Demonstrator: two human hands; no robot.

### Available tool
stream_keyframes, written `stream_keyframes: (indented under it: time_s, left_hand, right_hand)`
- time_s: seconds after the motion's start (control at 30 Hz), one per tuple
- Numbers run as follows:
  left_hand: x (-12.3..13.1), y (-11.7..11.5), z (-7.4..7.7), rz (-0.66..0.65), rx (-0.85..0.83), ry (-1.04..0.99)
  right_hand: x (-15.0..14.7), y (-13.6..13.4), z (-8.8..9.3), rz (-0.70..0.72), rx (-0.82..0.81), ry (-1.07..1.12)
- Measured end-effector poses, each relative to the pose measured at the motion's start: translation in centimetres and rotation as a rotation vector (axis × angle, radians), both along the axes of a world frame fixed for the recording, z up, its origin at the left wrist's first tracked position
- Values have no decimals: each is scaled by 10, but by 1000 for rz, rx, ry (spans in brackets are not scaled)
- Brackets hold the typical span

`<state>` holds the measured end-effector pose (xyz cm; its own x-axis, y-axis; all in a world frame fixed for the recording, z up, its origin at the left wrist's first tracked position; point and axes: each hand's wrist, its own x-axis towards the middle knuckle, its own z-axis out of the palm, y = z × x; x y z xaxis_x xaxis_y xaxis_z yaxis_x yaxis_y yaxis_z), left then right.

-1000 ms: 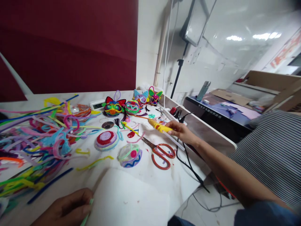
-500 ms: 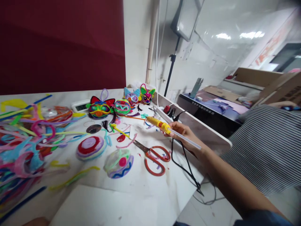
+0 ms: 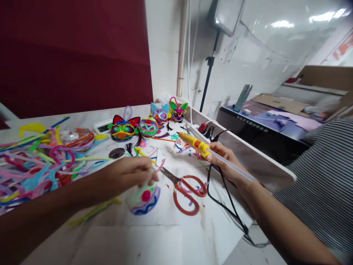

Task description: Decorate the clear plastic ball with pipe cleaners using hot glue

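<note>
My right hand [image 3: 222, 158] grips a yellow hot glue gun [image 3: 194, 143] with its nozzle pointing to the far left. A clear glue stick [image 3: 233, 165] sticks out of its back end. My left hand [image 3: 138, 173], slightly blurred, has its bent fingers closed over the upper edge of a clear round ornament [image 3: 143, 202]. The ornament lies on the table and carries a red dot, a wavy blue line and a lilac rim of pipe cleaner. Just to its right lie scissors [image 3: 190, 191] with orange handles, their blades towards my left hand.
Tangled pipe cleaners [image 3: 35, 165] cover the table's left side. Finished animal-face ornaments [image 3: 124, 129] stand along the back beside a small digital display [image 3: 102, 127]. A black cord [image 3: 228, 202] hangs below the glue gun. Behind stands a power strip [image 3: 202, 129]. A person in a striped top [image 3: 322, 191] is at right.
My left hand has come in from the lower left and reached the clear ornament, hiding the red-and-lilac disc. My right hand still holds the glue gun. The view has shifted slightly.
</note>
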<state>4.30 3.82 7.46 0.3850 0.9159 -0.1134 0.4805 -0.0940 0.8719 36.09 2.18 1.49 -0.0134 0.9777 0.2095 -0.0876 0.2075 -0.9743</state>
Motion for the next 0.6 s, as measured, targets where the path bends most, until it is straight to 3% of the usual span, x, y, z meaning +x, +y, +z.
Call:
stream_keyframes:
  time_s: [0.03,0.07,0.1,0.23,0.37,0.5,0.6]
  left_hand:
    - [18,21,3,-299,-73,88]
    - [36,40,3,-431,-97,168]
    - [52,59,1,-478,-119,227]
    - [103,113,-22,-437,-117,267]
    - [125,147,-37,-275,11,183]
    - [120,154,-28,-170,90,88]
    - [105,138,-22,-277,19,78]
  right_hand:
    - [0,-1,0,-5,-7,14]
    - [1,-1,0,-12,-14,27]
    - [2,-1,1,-22,-17,39]
    - [8,0,0,-49,-5,70]
    - [10,0,-3,-18,0,79]
    - [12,-2,-7,18,14,78]
    - [14,-2,-6,-17,8,87]
